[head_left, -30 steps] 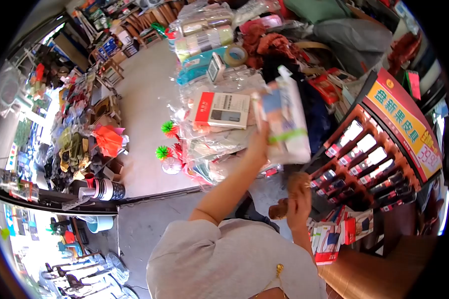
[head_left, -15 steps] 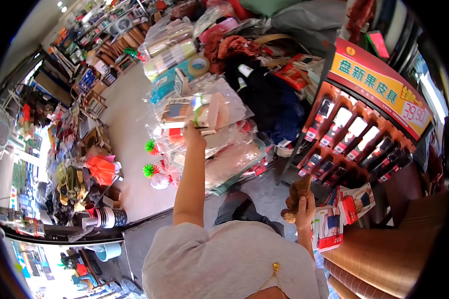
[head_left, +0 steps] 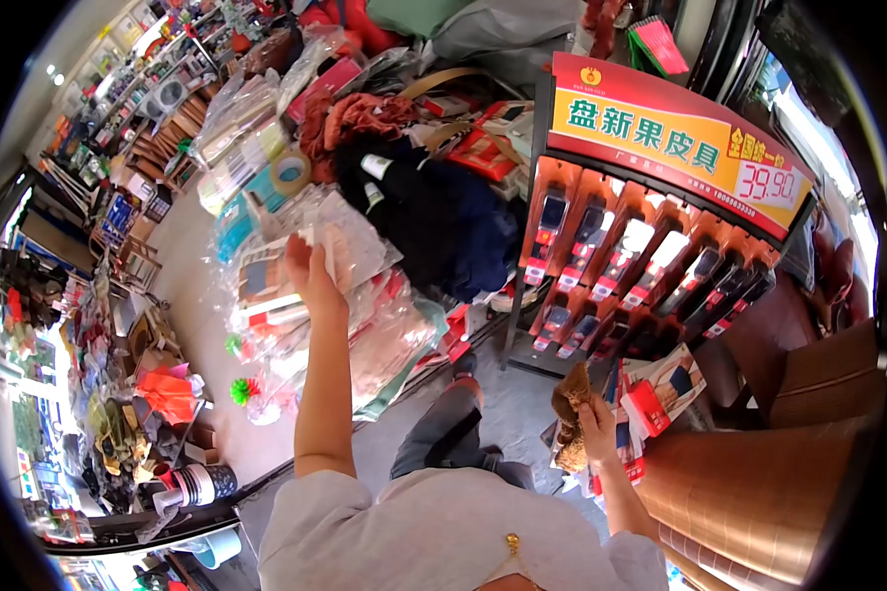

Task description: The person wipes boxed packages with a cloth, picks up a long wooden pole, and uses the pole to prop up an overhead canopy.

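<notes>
the person's left hand (head_left: 315,276) is reaching to the right edge of a picture-printed pack (head_left: 261,276), its thumb standing apart from the other fingers, which are looking loose rather than clenched; whether they are touching the pack cannot be told. the pack is lying on a heap of clear-wrapped goods (head_left: 389,335), near a roll of tape (head_left: 291,172) and to the left of some dark clothing (head_left: 453,222). the right hand (head_left: 594,424) is holding a brown rough-textured piece (head_left: 570,394), its fingers closing narrowly on the edge. that piece is hanging just beside some red-and-white boxes (head_left: 660,394), below a display rack (head_left: 515,320) that is carrying a red and yellow sign (head_left: 650,133). brown checked material (head_left: 759,483) is spreading beyond the right forearm.
</notes>
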Demonstrator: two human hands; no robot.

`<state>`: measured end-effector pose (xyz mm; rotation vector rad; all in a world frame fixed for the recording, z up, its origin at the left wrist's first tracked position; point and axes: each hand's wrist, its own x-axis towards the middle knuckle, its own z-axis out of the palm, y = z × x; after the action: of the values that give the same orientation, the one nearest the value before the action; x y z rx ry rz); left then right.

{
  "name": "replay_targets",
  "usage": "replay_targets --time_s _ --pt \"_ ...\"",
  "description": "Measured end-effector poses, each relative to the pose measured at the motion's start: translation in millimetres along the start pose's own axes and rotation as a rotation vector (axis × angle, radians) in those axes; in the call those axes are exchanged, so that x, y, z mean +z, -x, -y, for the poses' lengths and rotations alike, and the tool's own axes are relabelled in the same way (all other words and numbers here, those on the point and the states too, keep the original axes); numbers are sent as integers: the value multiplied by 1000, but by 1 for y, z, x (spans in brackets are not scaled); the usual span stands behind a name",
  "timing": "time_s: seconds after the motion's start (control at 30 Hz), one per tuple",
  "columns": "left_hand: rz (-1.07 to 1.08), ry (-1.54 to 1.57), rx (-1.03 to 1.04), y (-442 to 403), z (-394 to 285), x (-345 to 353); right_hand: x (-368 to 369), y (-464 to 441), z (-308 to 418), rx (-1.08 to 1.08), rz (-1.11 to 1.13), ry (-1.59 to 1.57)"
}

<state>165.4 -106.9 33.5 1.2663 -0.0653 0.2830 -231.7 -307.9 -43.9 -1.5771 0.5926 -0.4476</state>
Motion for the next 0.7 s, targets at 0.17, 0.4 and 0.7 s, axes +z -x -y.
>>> replay_targets --time_s 0.17,0.4,0.7 --pt "287 24 -127 -79 66 121 5 -40 -12 223 -147 21" --pt "387 92 -556 -223 247 305 20 -99 -13 385 -275 342" --pt "122 -169 -910 -316 382 383 37 -131 -25 702 -405 396"
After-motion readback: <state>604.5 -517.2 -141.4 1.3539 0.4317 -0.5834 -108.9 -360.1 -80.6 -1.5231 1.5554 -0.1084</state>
